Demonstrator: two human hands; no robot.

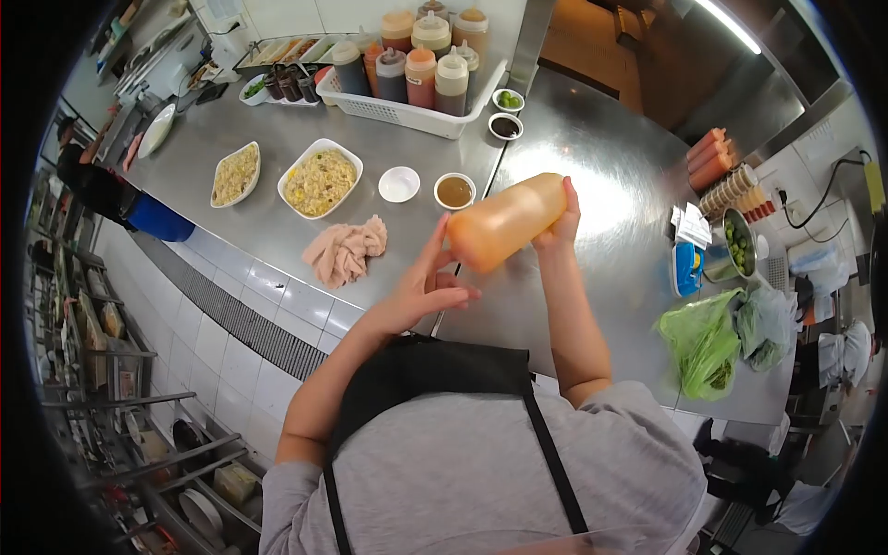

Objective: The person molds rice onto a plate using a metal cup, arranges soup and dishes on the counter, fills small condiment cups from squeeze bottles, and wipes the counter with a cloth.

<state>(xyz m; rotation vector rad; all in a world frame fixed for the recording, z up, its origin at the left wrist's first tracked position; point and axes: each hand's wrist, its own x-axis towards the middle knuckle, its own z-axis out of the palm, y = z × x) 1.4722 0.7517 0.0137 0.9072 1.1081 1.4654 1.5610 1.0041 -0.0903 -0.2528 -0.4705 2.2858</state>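
A squeeze bottle point(509, 222) of orange sauce is tilted above the steel counter, its wide end toward the left. My right hand point(561, 222) is closed around the far right end of it, hiding the tip. At the wide end, my left hand point(425, 282) has its fingers spread, with a fingertip at or near the bottle. Just beyond that hand stand a small bowl of brown sauce point(454, 191) and a white bowl point(400, 184). A crumpled pink cloth point(346, 252) lies to its left.
Two dishes of fried rice point(319, 179) sit left on the counter point(388, 139). A white basket point(398, 113) of sauce bottles stands at the back. On the right are green plastic bags point(701, 347) and a pot of limes point(735, 242). Other people are at both sides.
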